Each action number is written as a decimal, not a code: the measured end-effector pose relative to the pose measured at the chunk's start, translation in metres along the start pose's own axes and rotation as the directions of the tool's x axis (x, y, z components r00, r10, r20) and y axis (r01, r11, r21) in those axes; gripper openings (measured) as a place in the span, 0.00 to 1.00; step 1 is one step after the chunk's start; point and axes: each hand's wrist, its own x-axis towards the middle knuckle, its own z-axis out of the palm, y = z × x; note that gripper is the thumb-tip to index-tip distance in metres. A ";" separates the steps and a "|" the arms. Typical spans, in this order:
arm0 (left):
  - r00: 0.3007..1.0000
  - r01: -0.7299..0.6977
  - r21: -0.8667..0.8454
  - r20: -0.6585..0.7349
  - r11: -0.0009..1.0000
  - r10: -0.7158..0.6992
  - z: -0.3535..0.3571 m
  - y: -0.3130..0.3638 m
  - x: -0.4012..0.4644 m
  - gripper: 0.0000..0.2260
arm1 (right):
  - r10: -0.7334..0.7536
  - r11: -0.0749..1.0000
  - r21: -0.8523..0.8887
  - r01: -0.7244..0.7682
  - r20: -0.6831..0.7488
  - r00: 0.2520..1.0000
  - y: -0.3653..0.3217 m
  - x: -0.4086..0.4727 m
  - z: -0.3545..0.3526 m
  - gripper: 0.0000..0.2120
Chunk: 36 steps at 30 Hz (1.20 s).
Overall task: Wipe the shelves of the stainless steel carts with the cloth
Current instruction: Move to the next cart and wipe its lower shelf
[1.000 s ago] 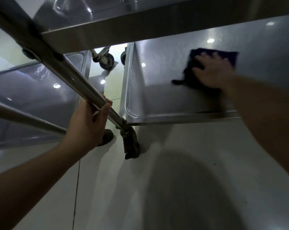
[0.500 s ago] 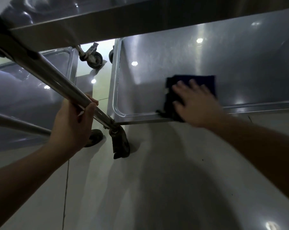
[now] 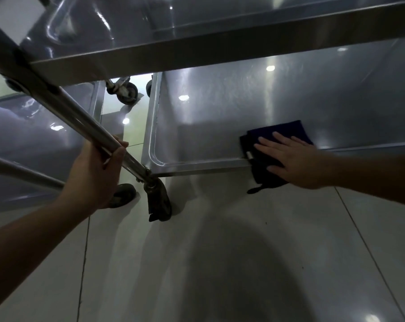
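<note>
the fingers of the left hand (image 3: 93,175) are curled around the slanting steel cart post (image 3: 80,119), thumb on the near side, gripping it just above the corner of the bottom shelf. farther left, behind that post, lies the reflective lower shelf of a second cart (image 3: 34,135), with a horizontal rail (image 3: 22,171) crossing in front of it. between the two carts show a strip of pale floor and a swivel caster (image 3: 125,94); a dark caster (image 3: 158,202) stands under the gripped post. the bottom shelf (image 3: 220,117) is brushed stainless with a raised rim and ceiling-light glints, under the upper shelf (image 3: 196,49). at its near rim the dark blue cloth (image 3: 276,133) lies folded, one corner hanging over the edge, pressed flat by the right hand (image 3: 294,159) with fingers straight and spread. below, glossy pale floor tiles (image 3: 243,263) carry a broad shadow.
</note>
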 end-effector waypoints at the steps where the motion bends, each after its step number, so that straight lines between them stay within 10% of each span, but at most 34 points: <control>1: 1.000 0.009 0.010 0.001 1.000 -0.009 -0.001 0.000 0.000 0.17 | 0.026 1.000 -0.001 -0.026 0.014 1.000 0.016 -0.011 0.001 0.30; 13: 0.949 0.287 0.099 0.110 0.953 -0.297 0.031 0.019 -0.053 0.12 | 0.177 0.983 0.064 -0.174 -0.051 0.983 0.070 -0.064 0.004 0.29; 20: 0.900 -0.122 0.118 0.432 0.985 0.060 0.096 0.113 -0.057 0.15 | 0.179 0.981 0.096 -0.171 -0.077 0.981 0.070 -0.063 0.007 0.30; 24: 0.908 -0.287 0.156 0.358 0.945 0.217 0.146 0.161 -0.026 0.16 | 0.167 0.982 0.105 -0.156 -0.112 0.980 0.067 -0.065 0.010 0.30; 36: 0.945 -0.263 0.262 0.262 0.928 0.194 0.251 0.222 0.027 0.25 | 0.206 0.972 0.161 -0.171 -0.237 0.949 0.058 -0.073 0.014 0.29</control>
